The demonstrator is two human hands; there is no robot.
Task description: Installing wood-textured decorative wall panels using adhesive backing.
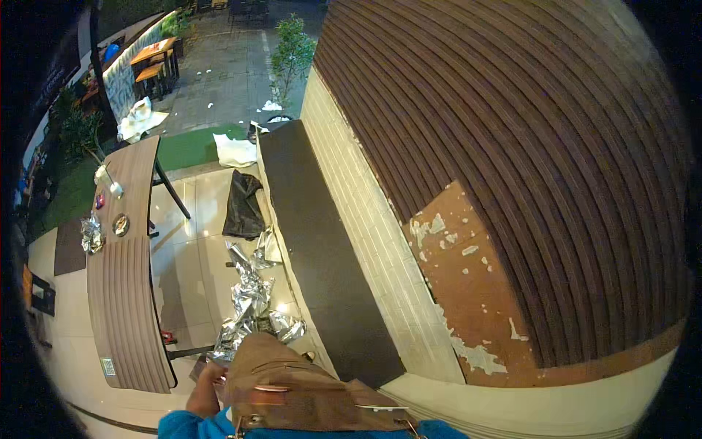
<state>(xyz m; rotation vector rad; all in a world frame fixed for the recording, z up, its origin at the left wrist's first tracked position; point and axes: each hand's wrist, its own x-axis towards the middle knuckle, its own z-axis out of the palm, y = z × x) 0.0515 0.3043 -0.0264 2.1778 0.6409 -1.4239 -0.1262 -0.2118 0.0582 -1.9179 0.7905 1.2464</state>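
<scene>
My left hand (213,372) is low in the view, beside my brown apron (292,380), under a blue sleeve. Its fingers look curled, but what they hold is too small and partly hidden to name. Just beyond it, crumpled silver foil (252,293) lies in a long heap on the tiled floor, running up close to the hand. More foil reaches toward the edge of the dark bench. My right hand does not show; the apron covers that side.
On the left stands a long wooden table (126,314) holding foil (91,233), a small bowl (121,224) and a white cup (116,189). A dark bench (322,263) runs along the ribbed brown wall (512,161). A black bag (243,205) and white sheet (235,151) lie beyond the foil.
</scene>
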